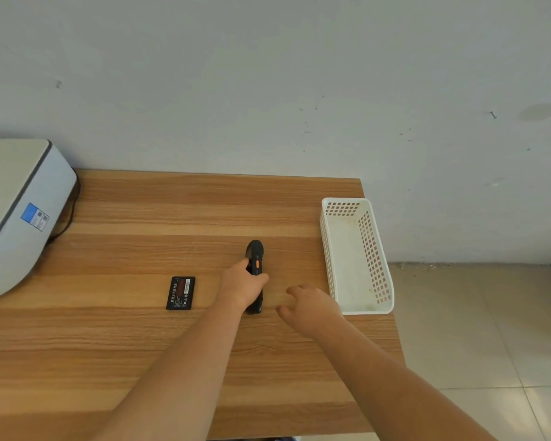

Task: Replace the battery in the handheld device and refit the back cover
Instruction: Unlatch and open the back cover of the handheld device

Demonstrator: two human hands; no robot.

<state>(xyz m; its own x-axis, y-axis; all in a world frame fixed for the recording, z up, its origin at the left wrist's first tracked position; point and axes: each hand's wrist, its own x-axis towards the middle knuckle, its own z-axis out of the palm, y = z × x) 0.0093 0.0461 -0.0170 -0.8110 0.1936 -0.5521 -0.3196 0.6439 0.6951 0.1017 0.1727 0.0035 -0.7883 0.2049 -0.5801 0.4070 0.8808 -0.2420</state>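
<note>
Black handheld device with orange side button (255, 275), frame centre on wooden counter (172, 345), left hand (244, 286) fingers wrapped round it, right hand (309, 307) loosely spread, empty: turn back upward, steadying firmly; flat black battery (180, 293) lies left.

The left hand (243, 286) covers the middle of the handheld device (255, 259); its grip there cannot be made out, nor whether a back cover is fitted. The device stands on edge, so its faces are unseen. Label print on the battery (181, 293), at nine o'clock from the device, is too small to read. The printer (19, 211) at ten o'clock is cut by the left edge (its blue sticker is illegible). The surface (140, 345) runs off the bottom and left edges. The right hand (310, 308) shows its back only; the fingertips are hidden.
</note>
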